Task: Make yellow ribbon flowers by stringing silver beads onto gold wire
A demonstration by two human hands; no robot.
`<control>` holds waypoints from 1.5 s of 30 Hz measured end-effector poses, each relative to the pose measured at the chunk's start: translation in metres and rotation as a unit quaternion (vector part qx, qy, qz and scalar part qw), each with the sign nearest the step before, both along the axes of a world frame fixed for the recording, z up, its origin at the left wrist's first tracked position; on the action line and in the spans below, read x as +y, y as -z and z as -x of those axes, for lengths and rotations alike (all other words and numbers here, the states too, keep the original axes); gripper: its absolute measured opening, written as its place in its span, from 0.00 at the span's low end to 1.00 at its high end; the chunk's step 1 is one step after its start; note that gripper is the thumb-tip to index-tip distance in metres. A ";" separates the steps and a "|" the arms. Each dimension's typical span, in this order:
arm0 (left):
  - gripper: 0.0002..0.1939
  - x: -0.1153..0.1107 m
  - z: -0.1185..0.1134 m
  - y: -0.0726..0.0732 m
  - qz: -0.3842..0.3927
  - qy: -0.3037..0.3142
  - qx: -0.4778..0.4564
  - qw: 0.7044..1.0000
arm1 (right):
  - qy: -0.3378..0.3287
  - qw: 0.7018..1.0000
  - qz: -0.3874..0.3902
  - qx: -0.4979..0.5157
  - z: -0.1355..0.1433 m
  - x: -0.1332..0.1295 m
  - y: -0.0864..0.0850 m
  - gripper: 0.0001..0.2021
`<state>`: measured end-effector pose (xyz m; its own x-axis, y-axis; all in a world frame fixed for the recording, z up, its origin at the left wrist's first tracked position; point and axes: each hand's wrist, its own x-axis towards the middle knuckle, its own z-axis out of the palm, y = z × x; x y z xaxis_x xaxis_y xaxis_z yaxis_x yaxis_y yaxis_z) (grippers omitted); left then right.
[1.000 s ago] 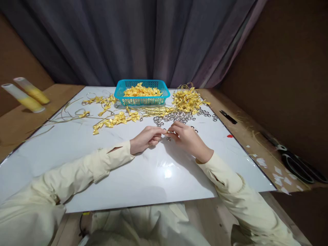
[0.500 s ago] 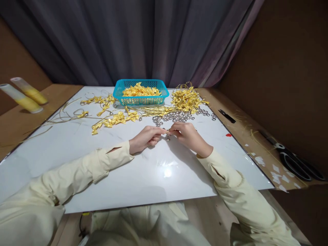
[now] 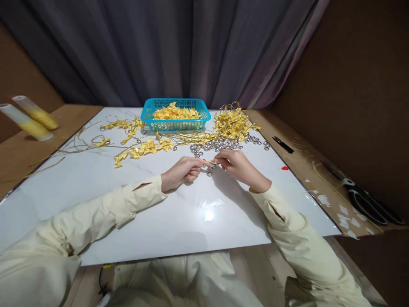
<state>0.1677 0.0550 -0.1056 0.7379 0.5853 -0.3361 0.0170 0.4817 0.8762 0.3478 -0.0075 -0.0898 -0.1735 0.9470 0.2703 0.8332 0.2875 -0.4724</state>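
My left hand (image 3: 183, 172) pinches a thin gold cord (image 3: 207, 162) between thumb and forefinger, above the white board. Close on its right, my right hand (image 3: 234, 165) has its fingertips pressed together at the other end of the cord, where a small silver piece seems to show. Just below the fingertips lie a few silver beads (image 3: 209, 173). Beyond the hands spreads a heap of silver beads (image 3: 223, 144), with a pile of yellow bows on cords (image 3: 233, 123) behind it.
A blue basket (image 3: 179, 125) of yellow bows stands at the back. Bow strands (image 3: 145, 149) and loose cords lie at left, beside two yellow spools (image 3: 35, 128). On the right are a small black cutter (image 3: 283, 144), large scissors (image 3: 364, 204) and paper scraps.
My right hand has shifted slightly right and away from my left, showing more of the cord between them. My left hand has hardly moved.
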 end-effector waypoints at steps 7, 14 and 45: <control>0.11 0.000 0.001 0.000 -0.006 0.003 -0.001 1.000 | 0.042 0.998 0.028 0.027 0.000 -0.001 -0.002 0.09; 0.11 -0.001 0.000 0.003 -0.048 0.008 -0.014 0.999 | 0.073 0.984 0.130 0.095 0.005 -0.002 -0.004 0.09; 0.08 -0.001 0.002 0.005 -0.050 -0.007 0.009 0.999 | 0.187 0.980 0.033 0.051 -0.020 0.001 -0.006 0.11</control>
